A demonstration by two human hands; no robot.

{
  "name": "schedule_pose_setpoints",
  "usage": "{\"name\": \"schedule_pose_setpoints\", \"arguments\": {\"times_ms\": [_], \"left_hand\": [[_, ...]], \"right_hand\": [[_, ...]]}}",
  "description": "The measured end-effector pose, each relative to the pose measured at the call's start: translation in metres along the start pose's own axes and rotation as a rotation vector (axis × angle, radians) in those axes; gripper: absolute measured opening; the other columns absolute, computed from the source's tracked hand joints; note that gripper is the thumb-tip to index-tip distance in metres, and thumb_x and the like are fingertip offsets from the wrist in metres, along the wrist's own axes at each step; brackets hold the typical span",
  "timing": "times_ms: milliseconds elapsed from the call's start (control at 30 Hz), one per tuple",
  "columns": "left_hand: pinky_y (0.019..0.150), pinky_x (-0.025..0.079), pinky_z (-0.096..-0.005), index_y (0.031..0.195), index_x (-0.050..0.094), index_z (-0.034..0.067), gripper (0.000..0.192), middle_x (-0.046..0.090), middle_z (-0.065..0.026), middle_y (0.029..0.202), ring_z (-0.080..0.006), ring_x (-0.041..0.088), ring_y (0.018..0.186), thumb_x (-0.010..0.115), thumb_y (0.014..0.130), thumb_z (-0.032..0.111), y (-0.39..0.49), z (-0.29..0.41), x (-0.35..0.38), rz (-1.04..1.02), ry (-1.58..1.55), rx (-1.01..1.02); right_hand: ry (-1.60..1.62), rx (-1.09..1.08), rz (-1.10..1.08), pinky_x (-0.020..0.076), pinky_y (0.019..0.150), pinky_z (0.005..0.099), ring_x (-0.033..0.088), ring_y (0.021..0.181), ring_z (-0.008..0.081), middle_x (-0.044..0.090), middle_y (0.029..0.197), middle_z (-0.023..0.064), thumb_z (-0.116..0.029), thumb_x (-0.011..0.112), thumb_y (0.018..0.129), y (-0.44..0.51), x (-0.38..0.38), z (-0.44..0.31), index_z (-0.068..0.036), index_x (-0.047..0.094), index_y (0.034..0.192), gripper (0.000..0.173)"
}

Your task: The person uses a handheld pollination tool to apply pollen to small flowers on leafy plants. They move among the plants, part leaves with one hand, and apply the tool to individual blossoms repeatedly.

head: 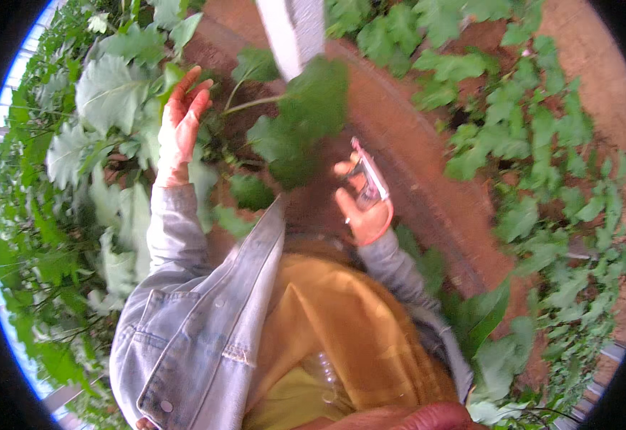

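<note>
My left hand [183,118] is raised among large lobed green leaves [114,88] on the left, its fingers loosely curled and apart. A small yellow-green leaf [171,79] is right beside the fingers; contact is unclear. My right hand [364,207] is closed around a slim hand tool [375,174] with pinkish-red edges, its exact kind blurred. A red curved part of it runs along the outer side of the palm. Between my hands, a broad dark green leaf [307,129] hangs on a pale stalk [251,104].
A white post [297,35] rises at the top centre, partly behind the broad leaf. Reddish-brown soil [431,177] forms a strip right of my hands. Rows of leafy plants [533,134] grow beyond it. Dense foliage [33,242] fills the left edge.
</note>
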State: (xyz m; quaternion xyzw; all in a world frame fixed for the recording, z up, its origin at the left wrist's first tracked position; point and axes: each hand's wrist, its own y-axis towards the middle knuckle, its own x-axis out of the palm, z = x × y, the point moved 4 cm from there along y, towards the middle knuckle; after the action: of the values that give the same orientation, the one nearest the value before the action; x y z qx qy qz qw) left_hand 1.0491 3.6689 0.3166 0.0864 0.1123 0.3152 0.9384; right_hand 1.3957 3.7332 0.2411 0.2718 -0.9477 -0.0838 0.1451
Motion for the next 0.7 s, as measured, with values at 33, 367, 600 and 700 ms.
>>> {"name": "schedule_pose_setpoints", "arguments": {"times_ms": [33, 367, 600, 700], "left_hand": [[0.099, 0.046, -0.0322, 0.146, 0.042, 0.004, 0.049, 0.047, -0.0093, 0.146, -0.0215, 0.051, 0.129, 0.055, 0.101, 0.020, 0.006, 0.005, 0.017, -0.023, -0.027, 0.037], [0.108, 0.037, -0.0369, 0.146, 0.044, 0.006, 0.061, 0.048, -0.0091, 0.147, -0.0201, 0.049, 0.131, 0.044, 0.103, 0.049, 0.197, 0.017, 0.072, 0.393, -0.384, 0.170], [0.089, 0.048, -0.0341, 0.121, 0.061, 0.001, 0.054, 0.065, -0.0081, 0.115, -0.0215, 0.061, 0.102, 0.049, 0.100, 0.049, 0.247, -0.007, 0.100, 0.831, -0.414, 0.052], [0.094, 0.045, -0.0364, 0.124, 0.059, 0.002, 0.056, 0.062, -0.0102, 0.119, -0.0231, 0.057, 0.108, 0.048, 0.099, 0.050, 0.263, -0.009, 0.101, 0.871, -0.334, 0.147]], "right_hand": [[-0.041, 0.042, 0.017, 0.0415, 0.106, 0.0394, 0.055, 0.122, 0.0220, 0.054, 0.135, 0.0126, 0.008, 0.064, 0.080, -0.002, -0.012, -0.006, 0.001, 0.041, 0.144, 0.068], [-0.097, -0.075, 0.137, 0.0437, 0.105, 0.0446, 0.058, 0.117, 0.0273, 0.059, 0.121, 0.0175, 0.012, 0.060, 0.074, 0.069, -0.089, -0.021, 0.005, 0.035, 0.144, 0.074], [-0.086, -0.061, -0.029, 0.0471, 0.092, 0.0296, 0.058, 0.113, 0.0181, 0.058, 0.127, 0.0130, 0.009, 0.062, 0.084, 0.197, -0.127, -0.004, 0.003, 0.038, 0.144, 0.065], [-0.179, -0.028, -0.133, 0.0474, 0.086, 0.0273, 0.055, 0.118, 0.0183, 0.057, 0.128, 0.0118, 0.009, 0.063, 0.083, 0.286, -0.147, 0.008, 0.003, 0.037, 0.145, 0.067]]}}
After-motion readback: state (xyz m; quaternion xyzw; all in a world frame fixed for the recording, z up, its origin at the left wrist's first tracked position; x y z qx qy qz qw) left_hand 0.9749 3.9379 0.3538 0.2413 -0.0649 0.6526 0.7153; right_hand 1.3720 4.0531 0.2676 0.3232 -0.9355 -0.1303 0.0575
